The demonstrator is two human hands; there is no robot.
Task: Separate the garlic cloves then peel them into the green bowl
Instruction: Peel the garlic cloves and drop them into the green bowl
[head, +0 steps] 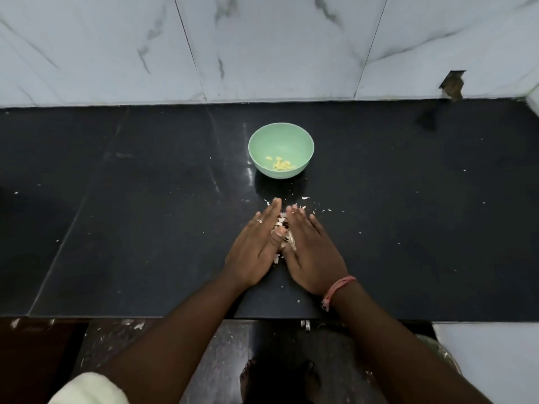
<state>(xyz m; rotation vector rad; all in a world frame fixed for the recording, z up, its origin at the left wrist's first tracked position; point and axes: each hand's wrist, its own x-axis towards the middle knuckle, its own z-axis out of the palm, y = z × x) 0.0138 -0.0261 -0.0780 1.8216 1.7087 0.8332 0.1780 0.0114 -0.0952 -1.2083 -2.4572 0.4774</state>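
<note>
A green bowl point(281, 135) stands on the black counter, with several pale yellow peeled garlic cloves point(281, 165) in its bottom. In front of it my left hand point(256, 249) and my right hand point(310, 252) lie flat on the counter, fingers straight and angled toward each other. Between them sits a small heap of white and purplish garlic skins point(284, 228), pressed in from both sides and partly hidden by my thumbs. Neither hand grips anything that I can see.
Loose skin flakes point(304, 198) are scattered on the black counter point(145, 199) around the hands and bowl. A marble tiled wall point(262, 48) rises behind. The counter's front edge runs just under my wrists; floor and bare feet show below.
</note>
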